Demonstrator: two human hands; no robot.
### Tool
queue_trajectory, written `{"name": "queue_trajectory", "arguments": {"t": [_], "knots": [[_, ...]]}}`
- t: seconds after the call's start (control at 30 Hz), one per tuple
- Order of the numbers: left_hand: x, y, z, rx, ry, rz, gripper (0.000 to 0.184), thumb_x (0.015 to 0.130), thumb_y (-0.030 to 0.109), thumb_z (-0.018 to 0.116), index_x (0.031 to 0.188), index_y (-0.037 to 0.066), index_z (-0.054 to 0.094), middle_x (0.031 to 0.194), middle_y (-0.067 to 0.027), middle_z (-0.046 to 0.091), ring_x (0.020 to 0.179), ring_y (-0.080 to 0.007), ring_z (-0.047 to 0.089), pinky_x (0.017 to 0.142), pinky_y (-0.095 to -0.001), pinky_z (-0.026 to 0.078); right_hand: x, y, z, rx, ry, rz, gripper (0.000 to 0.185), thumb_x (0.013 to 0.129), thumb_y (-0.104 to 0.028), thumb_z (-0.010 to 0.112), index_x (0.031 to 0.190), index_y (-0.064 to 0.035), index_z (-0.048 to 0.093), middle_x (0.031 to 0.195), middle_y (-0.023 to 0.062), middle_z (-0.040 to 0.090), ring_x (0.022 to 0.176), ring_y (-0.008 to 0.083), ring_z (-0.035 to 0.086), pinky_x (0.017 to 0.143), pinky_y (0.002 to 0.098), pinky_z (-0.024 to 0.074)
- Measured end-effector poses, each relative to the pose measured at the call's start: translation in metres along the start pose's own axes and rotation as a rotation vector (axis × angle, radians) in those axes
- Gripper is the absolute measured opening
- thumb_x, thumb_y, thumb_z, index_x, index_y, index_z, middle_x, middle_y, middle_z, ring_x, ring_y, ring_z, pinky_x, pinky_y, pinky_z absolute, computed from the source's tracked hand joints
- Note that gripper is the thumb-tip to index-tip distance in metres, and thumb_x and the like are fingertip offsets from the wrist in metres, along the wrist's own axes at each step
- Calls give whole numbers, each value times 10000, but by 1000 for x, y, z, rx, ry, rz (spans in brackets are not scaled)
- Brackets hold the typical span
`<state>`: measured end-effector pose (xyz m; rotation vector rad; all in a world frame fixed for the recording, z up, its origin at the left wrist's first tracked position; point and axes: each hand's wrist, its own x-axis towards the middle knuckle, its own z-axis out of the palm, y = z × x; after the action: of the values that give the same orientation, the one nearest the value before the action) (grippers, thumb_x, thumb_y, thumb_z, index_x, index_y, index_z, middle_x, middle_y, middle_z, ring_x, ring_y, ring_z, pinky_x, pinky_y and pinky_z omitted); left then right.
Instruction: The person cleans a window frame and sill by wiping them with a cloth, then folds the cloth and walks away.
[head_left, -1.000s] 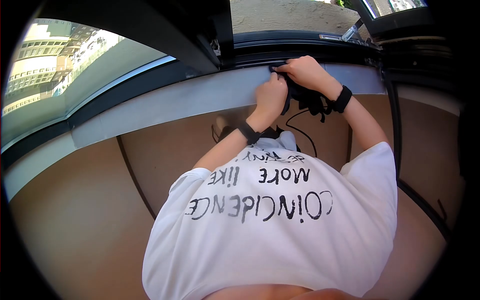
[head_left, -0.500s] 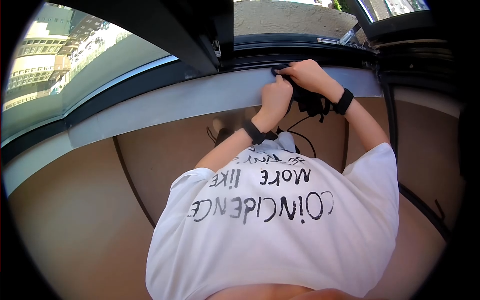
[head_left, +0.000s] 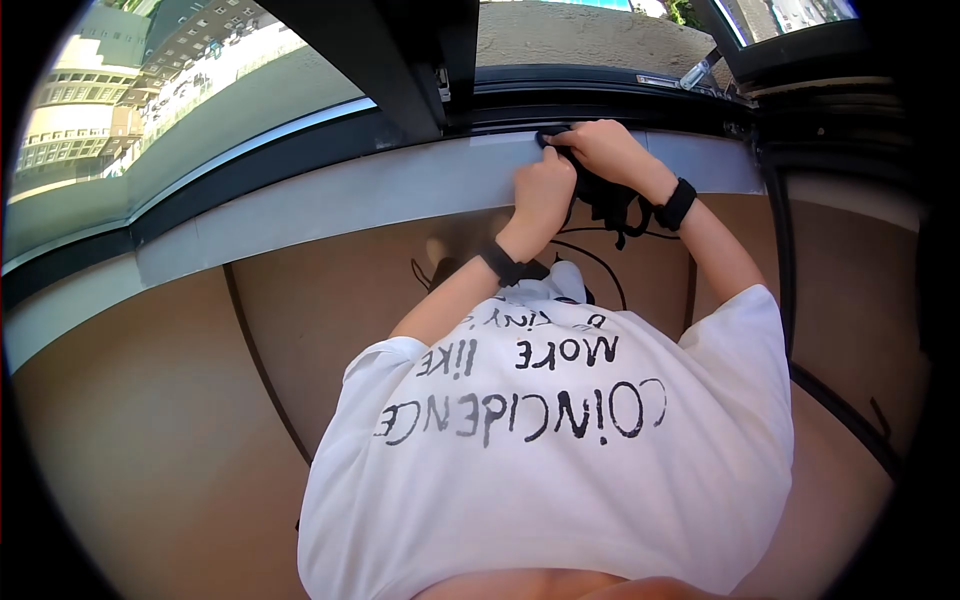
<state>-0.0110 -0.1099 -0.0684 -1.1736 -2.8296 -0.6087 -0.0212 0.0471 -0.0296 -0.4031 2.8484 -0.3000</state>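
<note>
Both of my hands meet over the pale window sill (head_left: 330, 205), close to the dark window frame. My left hand (head_left: 545, 192) is closed, its fingers pinched on a bunched black cloth (head_left: 604, 196). Just above and to the right, my right hand (head_left: 612, 152) grips the same cloth, its fingertips pressed by the frame's inner edge. A dark end of the cloth pokes out ahead of the fingertips. The rest hangs below my right hand past the sill's edge, with loose strap-like ends. My fingers cover much of it.
A window sash (head_left: 790, 55) stands open at the upper right, with a metal stay (head_left: 700, 70) beside it. A dark upright post (head_left: 420, 60) rises left of my hands. Black cords (head_left: 605, 268) hang below the sill. Buildings (head_left: 75, 135) show through the glass.
Both hands have shifted slightly left along the sill with the cloth. My grip looks the same.
</note>
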Motion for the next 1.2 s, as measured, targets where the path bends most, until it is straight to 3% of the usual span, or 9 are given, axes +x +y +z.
{"name": "queue_trajectory", "arguments": {"t": [0.2, 0.43, 0.6, 0.77, 1.03, 1.2], "knots": [[-24, -41, -9, -135, -84, -179, 170, 843, 70, 546, 999, 9, 572, 883, -126, 603, 672, -312, 651, 578, -402, 523, 31, -38, 10, 31, 87, -58, 267, 837, -100, 567, 1058, -132, 713, 787, 117, 662, 708, 302, 638, 628, 380, 513], [-12, -20, -9, -21, -65, -4, 184, 763, 14, 592, 946, -8, 597, 846, -100, 586, 638, -268, 652, 546, -342, 517, -2, -26, 14, 121, 75, 224, 326, 857, -131, 507, 1127, -185, 681, 861, 124, 684, 782, 315, 650, 690, 408, 522], [-5, -2, -2, -82, -50, 14, 167, 786, 20, 575, 948, -16, 589, 880, -115, 583, 661, -290, 649, 566, -364, 520, -22, -30, 21, 162, 179, 361, 275, 851, -133, 518, 1065, -130, 691, 786, 167, 665, 690, 358, 635, 619, 442, 515], [-34, -40, -26, -102, -92, -241, 166, 849, 78, 544, 1003, 21, 567, 924, -136, 580, 691, -345, 632, 584, -424, 512, 20, -77, 38, 160, 256, 219, 301, 846, -151, 527, 1111, -75, 648, 714, 163, 651, 629, 333, 638, 548, 423, 506], [-86, -114, -61, 70, 119, -322, 144, 815, 118, 607, 956, 92, 607, 862, -96, 587, 650, -317, 628, 540, -397, 508, 83, -165, 56, 143, 248, 189, 313, 846, -169, 537, 1106, -13, 620, 777, 149, 672, 673, 311, 664, 590, 396, 529], [-107, -160, -76, 44, 176, -318, 148, 834, 129, 595, 976, 95, 619, 847, -87, 595, 632, -317, 628, 529, -385, 508, 114, -208, 62, 154, 267, 222, 319, 843, -170, 546, 1124, -42, 625, 784, 137, 674, 697, 303, 667, 598, 389, 527]]}}
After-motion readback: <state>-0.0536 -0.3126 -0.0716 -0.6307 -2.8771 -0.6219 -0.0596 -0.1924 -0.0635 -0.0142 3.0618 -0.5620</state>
